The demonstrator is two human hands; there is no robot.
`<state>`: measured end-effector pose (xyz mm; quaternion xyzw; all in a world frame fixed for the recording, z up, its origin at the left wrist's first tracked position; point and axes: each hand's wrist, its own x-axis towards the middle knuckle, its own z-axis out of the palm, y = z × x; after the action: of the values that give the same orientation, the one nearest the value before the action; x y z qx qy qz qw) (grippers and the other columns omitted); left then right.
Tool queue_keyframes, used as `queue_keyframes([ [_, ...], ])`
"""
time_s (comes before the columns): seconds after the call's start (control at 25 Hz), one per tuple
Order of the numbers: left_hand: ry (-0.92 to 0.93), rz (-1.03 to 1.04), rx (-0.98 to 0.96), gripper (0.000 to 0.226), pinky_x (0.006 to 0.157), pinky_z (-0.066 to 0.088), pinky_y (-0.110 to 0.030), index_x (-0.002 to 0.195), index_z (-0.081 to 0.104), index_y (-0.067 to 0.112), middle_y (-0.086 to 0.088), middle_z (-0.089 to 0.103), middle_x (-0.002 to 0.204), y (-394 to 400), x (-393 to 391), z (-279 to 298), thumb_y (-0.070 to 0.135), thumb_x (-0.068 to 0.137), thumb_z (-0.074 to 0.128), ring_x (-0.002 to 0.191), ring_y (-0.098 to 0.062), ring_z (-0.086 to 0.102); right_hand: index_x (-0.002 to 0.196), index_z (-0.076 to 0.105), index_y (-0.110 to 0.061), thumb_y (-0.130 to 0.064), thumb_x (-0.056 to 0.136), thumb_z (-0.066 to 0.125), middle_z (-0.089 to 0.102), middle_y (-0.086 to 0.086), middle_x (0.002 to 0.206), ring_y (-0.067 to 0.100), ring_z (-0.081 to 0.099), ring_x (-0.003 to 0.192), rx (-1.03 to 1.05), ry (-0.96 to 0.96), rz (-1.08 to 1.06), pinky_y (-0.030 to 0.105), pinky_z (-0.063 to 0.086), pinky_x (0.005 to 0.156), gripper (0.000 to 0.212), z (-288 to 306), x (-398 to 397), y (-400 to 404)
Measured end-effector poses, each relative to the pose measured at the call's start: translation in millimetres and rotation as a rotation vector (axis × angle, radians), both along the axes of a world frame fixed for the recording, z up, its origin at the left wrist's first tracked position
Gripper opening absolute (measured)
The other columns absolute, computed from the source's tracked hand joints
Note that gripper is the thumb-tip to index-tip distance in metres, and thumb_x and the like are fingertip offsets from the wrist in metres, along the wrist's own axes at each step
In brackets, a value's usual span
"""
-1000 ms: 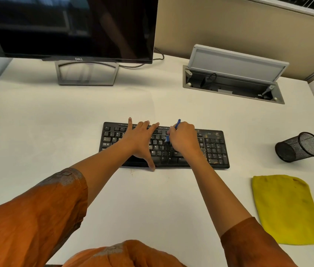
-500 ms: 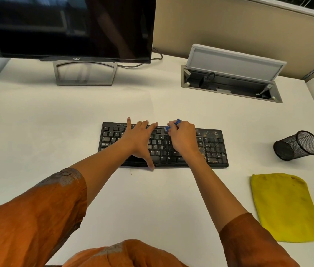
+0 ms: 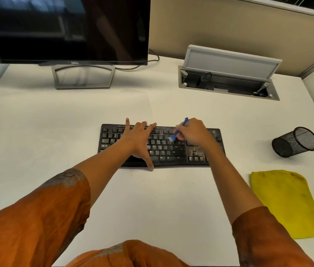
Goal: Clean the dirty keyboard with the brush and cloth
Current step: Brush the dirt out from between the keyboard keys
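Note:
A black keyboard [image 3: 112,140] lies on the white desk, with brown dirt on its right-hand keys. My left hand [image 3: 138,140] lies flat on the middle of the keyboard, fingers spread and thumb at the front edge. My right hand [image 3: 194,132] grips a small blue brush [image 3: 179,131]; its blurred bristle end touches the keys right of centre. A yellow cloth [image 3: 285,201] lies flat on the desk to the right, away from both hands.
A black mesh pen cup [image 3: 294,141] lies on its side right of the keyboard. A Dell monitor [image 3: 65,29] on a grey stand is at the back left. An open cable box [image 3: 227,83] is sunk into the desk [image 3: 36,132] at the back right.
My right hand swept the brush up toward the keyboard's top row, then back down onto the keys right of centre. My left hand stayed pressed flat on the keyboard.

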<state>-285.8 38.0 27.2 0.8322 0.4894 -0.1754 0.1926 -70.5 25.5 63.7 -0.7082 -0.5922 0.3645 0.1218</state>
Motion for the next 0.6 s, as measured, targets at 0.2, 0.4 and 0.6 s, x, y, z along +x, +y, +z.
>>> queue_keyframes([
  [0.2,0.005,-0.005,-0.013,0.165,0.117,-0.014,-0.072,0.161,-0.019,0.028,-0.014,0.006,0.170,1.0,0.4,0.2,0.086,0.043,0.082,0.158,-0.032,0.003,0.092,0.074,-0.007,-0.020,0.098,0.056,0.073,0.010,0.082,0.026,0.072,0.079,0.163,0.055,-0.279,0.044,0.060,0.082,0.023,11.7,17.0,0.1],
  [0.4,-0.033,-0.035,0.021,0.167,0.112,-0.021,-0.073,0.158,-0.026,0.028,-0.014,0.009,0.169,-3.3,17.0,-1.4,0.090,0.043,0.078,0.158,-0.032,0.000,0.101,0.070,-0.009,-0.025,0.101,0.054,0.073,0.007,0.088,0.020,0.069,0.080,0.273,0.051,-0.255,0.032,0.056,0.076,0.022,-4.1,-6.4,-11.8],
  [0.6,-0.136,-0.055,0.055,0.163,0.114,-0.021,-0.070,0.159,-0.024,0.027,-0.009,0.034,0.158,-8.8,40.2,4.9,0.084,0.049,0.081,0.153,-0.029,0.021,0.096,0.071,-0.004,-0.022,0.102,0.050,0.074,0.011,0.082,0.023,0.072,0.075,0.198,0.017,-0.206,0.040,0.060,0.078,0.028,-10.8,-6.6,-14.5],
])
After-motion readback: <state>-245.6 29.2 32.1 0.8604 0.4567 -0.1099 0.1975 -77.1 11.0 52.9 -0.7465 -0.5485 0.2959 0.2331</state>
